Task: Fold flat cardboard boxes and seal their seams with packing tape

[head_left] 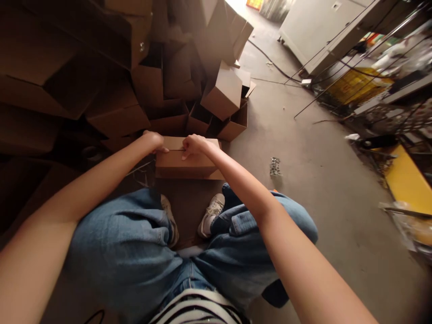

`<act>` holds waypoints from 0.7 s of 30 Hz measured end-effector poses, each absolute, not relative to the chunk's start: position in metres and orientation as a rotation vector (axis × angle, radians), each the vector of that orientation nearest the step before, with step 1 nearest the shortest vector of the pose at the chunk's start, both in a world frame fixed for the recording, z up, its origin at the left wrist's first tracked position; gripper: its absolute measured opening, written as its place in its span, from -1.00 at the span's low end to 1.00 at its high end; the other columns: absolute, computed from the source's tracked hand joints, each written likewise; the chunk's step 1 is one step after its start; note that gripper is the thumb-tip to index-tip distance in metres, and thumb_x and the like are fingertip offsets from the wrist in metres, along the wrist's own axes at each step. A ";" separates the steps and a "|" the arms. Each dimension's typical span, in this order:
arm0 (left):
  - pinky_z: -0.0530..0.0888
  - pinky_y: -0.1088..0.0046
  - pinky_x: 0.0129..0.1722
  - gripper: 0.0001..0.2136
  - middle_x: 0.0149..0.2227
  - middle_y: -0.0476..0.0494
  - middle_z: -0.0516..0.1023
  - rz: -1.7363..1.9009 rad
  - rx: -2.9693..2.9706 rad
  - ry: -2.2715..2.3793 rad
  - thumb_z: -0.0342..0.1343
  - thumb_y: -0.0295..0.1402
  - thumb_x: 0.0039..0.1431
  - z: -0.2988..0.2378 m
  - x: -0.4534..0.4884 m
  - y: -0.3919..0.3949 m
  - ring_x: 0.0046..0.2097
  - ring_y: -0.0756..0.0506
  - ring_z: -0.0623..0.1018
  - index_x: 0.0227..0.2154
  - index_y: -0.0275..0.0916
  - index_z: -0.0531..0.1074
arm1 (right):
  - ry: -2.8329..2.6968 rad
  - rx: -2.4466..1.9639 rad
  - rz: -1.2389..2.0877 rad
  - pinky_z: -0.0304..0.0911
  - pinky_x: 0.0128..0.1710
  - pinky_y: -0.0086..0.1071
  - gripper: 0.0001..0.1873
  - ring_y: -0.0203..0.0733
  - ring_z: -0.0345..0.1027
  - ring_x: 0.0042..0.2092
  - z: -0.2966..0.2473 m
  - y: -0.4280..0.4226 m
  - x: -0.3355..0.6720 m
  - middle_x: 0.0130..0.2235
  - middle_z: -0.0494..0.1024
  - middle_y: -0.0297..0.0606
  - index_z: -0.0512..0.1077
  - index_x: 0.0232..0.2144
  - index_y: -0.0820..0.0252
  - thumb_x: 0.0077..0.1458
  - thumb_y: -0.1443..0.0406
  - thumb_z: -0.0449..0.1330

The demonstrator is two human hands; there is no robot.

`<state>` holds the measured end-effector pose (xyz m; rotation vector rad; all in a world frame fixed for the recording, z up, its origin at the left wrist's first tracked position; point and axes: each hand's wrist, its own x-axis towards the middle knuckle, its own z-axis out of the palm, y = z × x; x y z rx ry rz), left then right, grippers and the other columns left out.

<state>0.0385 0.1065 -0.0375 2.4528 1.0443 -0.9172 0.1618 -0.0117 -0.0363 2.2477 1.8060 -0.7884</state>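
Note:
A small brown cardboard box (184, 164) rests on the floor in front of my feet, its top flaps folded down. My left hand (153, 140) grips the box's left top edge, fingers curled over it. My right hand (194, 145) presses on the top flap near the middle, fingers bent, thumb on the flap seam. Both arms reach forward over my knees in blue jeans.
A tall heap of empty brown cartons (118, 67) rises to the left and behind the box. Bare concrete floor (303, 171) stretches to the right, with a small patterned scrap (276, 166). Metal racks, cables and yellow items (364, 85) line the right side.

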 end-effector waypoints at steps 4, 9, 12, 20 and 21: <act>0.37 0.29 -0.05 -0.49 -0.64 -0.22 0.44 -1.155 2.446 1.146 0.26 0.08 0.08 -0.035 0.045 0.110 -0.22 -0.27 0.62 -0.69 -0.28 0.41 | 1.876 2.338 -0.808 0.12 -0.39 -0.48 -0.64 -0.26 0.42 -0.24 -0.050 -0.021 0.171 -0.19 0.63 -0.29 0.55 -0.19 0.17 -0.03 0.16 0.47; 0.44 0.36 -0.21 -0.45 -0.65 -0.13 0.39 -1.041 2.368 1.025 0.29 0.15 -0.02 -0.039 0.041 0.113 -0.35 -0.20 0.60 -0.71 -0.23 0.33 | 1.874 2.237 -1.044 0.18 -0.34 -0.54 -0.70 -0.32 0.40 -0.23 -0.054 -0.013 0.182 -0.18 0.60 -0.35 0.53 -0.16 0.18 0.04 0.27 0.43; 0.46 0.37 -0.27 -0.47 -0.62 -0.16 0.44 -0.880 2.336 1.026 0.29 0.18 -0.08 -0.044 0.030 0.115 -0.35 -0.22 0.61 -0.69 -0.22 0.36 | 1.797 2.185 -1.076 0.24 -0.29 -0.52 -0.68 -0.31 0.42 -0.22 -0.049 -0.004 0.183 -0.19 0.60 -0.30 0.52 -0.10 0.23 0.08 0.29 0.40; 0.51 0.34 -0.25 -0.48 -0.56 -0.26 0.52 -0.671 2.171 1.084 0.33 0.16 -0.13 -0.039 0.017 0.103 -0.32 -0.24 0.63 -0.66 -0.27 0.43 | 1.688 1.994 -1.095 0.32 -0.17 -0.41 -0.61 -0.21 0.49 -0.22 -0.031 0.017 0.170 -0.36 0.59 -0.28 0.58 -0.34 0.38 -0.16 0.20 0.52; 0.51 0.34 -0.26 -0.49 -0.57 -0.25 0.51 -0.689 2.157 1.097 0.35 0.14 -0.14 -0.037 0.019 0.103 -0.33 -0.25 0.63 -0.69 -0.25 0.41 | 1.696 1.991 -1.089 0.33 -0.17 -0.40 -0.62 -0.21 0.49 -0.22 -0.030 0.017 0.170 -0.37 0.59 -0.29 0.58 -0.37 0.36 -0.17 0.19 0.52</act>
